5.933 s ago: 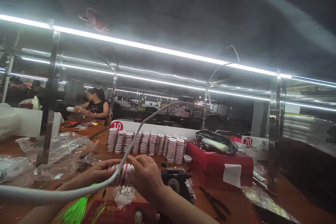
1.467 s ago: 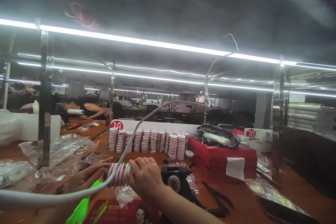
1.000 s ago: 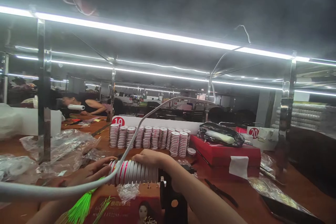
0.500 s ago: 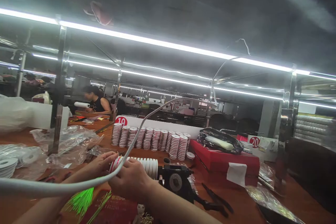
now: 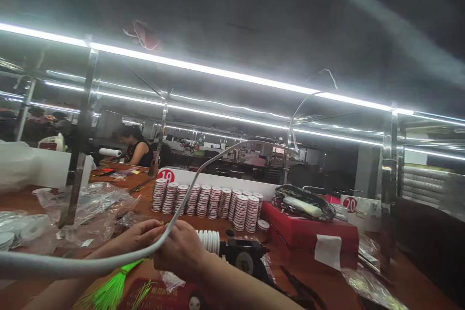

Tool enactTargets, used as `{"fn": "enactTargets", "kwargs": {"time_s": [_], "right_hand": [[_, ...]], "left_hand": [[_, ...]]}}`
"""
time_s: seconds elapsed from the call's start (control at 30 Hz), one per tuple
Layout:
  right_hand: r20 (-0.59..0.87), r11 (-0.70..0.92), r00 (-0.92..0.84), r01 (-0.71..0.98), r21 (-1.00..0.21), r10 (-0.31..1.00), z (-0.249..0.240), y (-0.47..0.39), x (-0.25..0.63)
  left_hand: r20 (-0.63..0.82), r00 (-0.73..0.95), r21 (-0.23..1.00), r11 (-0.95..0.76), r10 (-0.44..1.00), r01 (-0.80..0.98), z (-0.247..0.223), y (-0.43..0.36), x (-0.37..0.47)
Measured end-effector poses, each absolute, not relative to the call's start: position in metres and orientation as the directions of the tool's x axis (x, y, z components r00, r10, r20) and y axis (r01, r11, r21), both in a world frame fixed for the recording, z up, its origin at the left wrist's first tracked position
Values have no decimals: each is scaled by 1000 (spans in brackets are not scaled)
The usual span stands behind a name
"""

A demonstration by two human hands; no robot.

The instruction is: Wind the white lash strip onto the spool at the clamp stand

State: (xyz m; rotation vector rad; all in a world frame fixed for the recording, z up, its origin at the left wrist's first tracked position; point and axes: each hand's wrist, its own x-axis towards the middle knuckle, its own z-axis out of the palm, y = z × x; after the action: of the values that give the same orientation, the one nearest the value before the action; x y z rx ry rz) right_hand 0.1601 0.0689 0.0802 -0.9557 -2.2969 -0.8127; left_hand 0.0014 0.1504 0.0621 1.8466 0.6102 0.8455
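Observation:
My left hand (image 5: 140,237) and my right hand (image 5: 181,249) meet at the left end of a row of white spools (image 5: 208,241) on a black machine (image 5: 244,257). The fingers of both are bent; what lies between them is hidden by the hands and by a pale cable (image 5: 196,177) that crosses in front. Beneath my left forearm lies a bundle of bright green strands (image 5: 109,290). A dark red printed sheet or box (image 5: 163,295) is below my right hand.
Stacks of white spools (image 5: 240,213) stand behind the machine. A red box (image 5: 308,232) carries a black plastic bag (image 5: 290,198). Clear plastic bags (image 5: 98,203) lie left, beside a metal post (image 5: 78,174). A person (image 5: 140,150) sits farther back.
The view has shifted slightly, so the background sits lower. My hands have closed in over the left end of the spool row, and the red-marked spools seen there before are now hidden.

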Motion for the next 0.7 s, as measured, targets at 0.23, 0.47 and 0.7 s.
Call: {"fn": "enactTargets", "kwargs": {"time_s": [0.23, 0.47, 0.7], "right_hand": [[660, 428, -215, 886, -177, 719, 106, 69, 174], [610, 457, -211, 844, -280, 764, 96, 69, 160], [592, 452, -219, 847, -279, 776, 99, 64, 158]], "left_hand": [[338, 673, 913, -402, 658, -66, 51, 136, -10], [366, 641, 913, -393, 674, -108, 46, 136, -7], [353, 637, 923, -368, 685, -115, 48, 132, -6]]}}
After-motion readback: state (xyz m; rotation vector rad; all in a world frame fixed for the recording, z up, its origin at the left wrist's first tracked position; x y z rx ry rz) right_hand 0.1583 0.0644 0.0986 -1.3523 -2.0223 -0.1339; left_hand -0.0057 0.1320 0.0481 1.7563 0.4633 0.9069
